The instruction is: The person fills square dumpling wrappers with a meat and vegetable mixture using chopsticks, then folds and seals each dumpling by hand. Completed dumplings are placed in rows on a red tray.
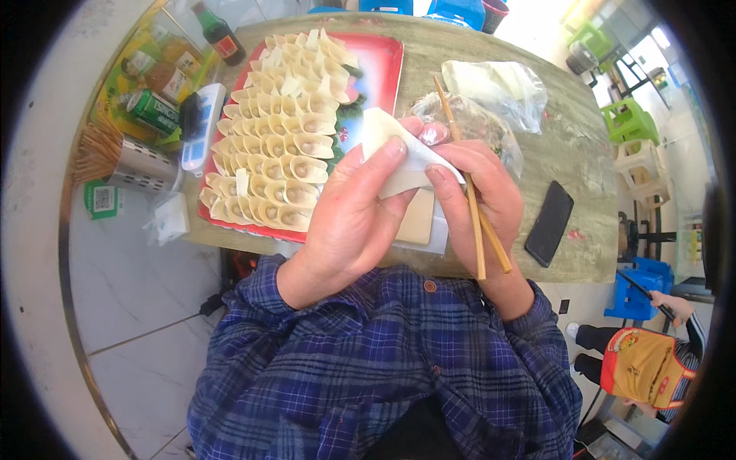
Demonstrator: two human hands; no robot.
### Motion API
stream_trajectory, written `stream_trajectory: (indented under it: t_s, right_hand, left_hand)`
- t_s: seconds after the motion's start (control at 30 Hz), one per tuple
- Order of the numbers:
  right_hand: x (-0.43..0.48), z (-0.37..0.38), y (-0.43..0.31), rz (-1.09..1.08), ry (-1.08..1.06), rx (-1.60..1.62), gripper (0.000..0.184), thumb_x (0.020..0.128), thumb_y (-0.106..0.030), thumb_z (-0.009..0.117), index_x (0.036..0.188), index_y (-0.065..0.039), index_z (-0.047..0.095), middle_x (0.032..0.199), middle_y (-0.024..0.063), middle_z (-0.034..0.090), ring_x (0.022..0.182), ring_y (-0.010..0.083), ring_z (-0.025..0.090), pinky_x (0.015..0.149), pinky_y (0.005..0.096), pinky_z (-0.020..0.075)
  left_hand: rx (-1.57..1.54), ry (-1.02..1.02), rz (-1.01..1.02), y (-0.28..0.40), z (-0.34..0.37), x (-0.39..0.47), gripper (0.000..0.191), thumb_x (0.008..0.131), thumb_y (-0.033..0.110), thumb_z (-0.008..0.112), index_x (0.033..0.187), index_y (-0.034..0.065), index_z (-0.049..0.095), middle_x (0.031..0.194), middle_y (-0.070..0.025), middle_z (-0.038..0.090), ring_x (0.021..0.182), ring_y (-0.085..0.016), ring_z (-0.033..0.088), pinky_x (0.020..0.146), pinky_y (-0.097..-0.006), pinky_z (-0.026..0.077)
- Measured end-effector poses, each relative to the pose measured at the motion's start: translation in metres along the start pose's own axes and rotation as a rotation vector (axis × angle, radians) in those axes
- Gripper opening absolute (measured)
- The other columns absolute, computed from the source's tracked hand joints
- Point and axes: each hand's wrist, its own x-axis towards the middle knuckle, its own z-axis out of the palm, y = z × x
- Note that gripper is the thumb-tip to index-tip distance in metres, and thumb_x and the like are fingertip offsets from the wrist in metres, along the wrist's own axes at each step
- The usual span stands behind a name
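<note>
A partly folded dough wrapper (402, 144) is pinched between both of my hands above the table's front edge. My left hand (362, 201) grips its left part, thumb on top. With thumb and fingertips, my right hand (483, 190) holds the right corner, and two wooden chopsticks (476, 230) lie in that same hand. Any filling inside the wrapper is hidden. Below the hands lies a stack of wrappers (417, 218) on plastic. To the left, a red-rimmed tray (392, 57) bears many rows of folded wontons (276, 146). Behind my right hand sits a plastic-covered filling (500, 126).
More wrappers in a plastic bag (494, 86) lie at the back. A phone (549, 224) rests on the right. Along the left stand a dark bottle (219, 35), a power strip (202, 129), a green can (152, 111) and a chopstick holder (144, 163). Another person (647, 368) stands at far right.
</note>
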Motion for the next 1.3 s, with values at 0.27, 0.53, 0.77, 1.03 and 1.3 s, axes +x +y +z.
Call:
stream_trajectory:
  t_s: [0.27,0.53,0.77,1.03,1.3]
  right_hand:
    - [-0.005,-0.001,0.005,-0.057,0.026,-0.014,0.02,0.084,0.009,0.073,0.103,0.003,0.07,0.094,0.0153,0.07,0.084,0.0245,0.069,0.074,0.0316,0.0544]
    - [-0.009,-0.004,0.007,-0.1,0.063,-0.07,0.02,0.081,0.01,0.074,0.1,0.003,0.071,0.091,0.013,0.068,0.078,0.0231,0.066,0.068,0.0299,0.0523]
    - [-0.002,-0.002,0.007,-0.225,0.056,-0.2,0.026,0.074,0.009,0.077,0.098,0.001,0.07,0.089,0.0142,0.066,0.076,0.0288,0.065,0.067,0.0352,0.052]
    - [0.019,-0.014,0.005,-0.415,-0.169,-0.287,0.029,0.072,0.003,0.076,0.1,0.0,0.069,0.093,0.0141,0.065,0.078,0.0313,0.063,0.066,0.0378,0.0507]
    - [0.032,-0.015,0.005,-0.424,-0.409,-0.324,0.022,0.076,-0.003,0.075,0.097,-0.001,0.067,0.094,0.0134,0.064,0.078,0.0327,0.063,0.066,0.0393,0.0503]
  left_hand:
    - [-0.045,0.006,-0.016,0.0,0.0,0.0,0.04,0.106,0.017,0.053,0.14,-0.0041,0.047,0.13,-0.0151,0.06,0.123,-0.022,0.056,0.109,-0.0384,0.043]
    - [-0.042,-0.017,0.004,-0.002,-0.01,0.003,0.036,0.105,0.015,0.055,0.136,-0.0039,0.051,0.117,-0.0113,0.065,0.116,-0.02,0.06,0.105,-0.0353,0.046]
    - [0.261,0.072,0.123,-0.002,-0.008,-0.001,0.027,0.103,0.013,0.06,0.125,-0.0014,0.066,0.112,-0.0094,0.069,0.103,-0.014,0.065,0.094,-0.0292,0.052]
    - [0.789,0.103,0.226,0.009,-0.012,-0.003,0.02,0.099,0.005,0.062,0.115,-0.0015,0.072,0.112,-0.0075,0.07,0.102,-0.012,0.064,0.089,-0.026,0.051]
    - [0.975,0.05,0.146,0.019,-0.021,-0.003,0.022,0.101,0.009,0.058,0.113,-0.0041,0.071,0.104,-0.0067,0.072,0.091,-0.01,0.065,0.081,-0.0254,0.051]
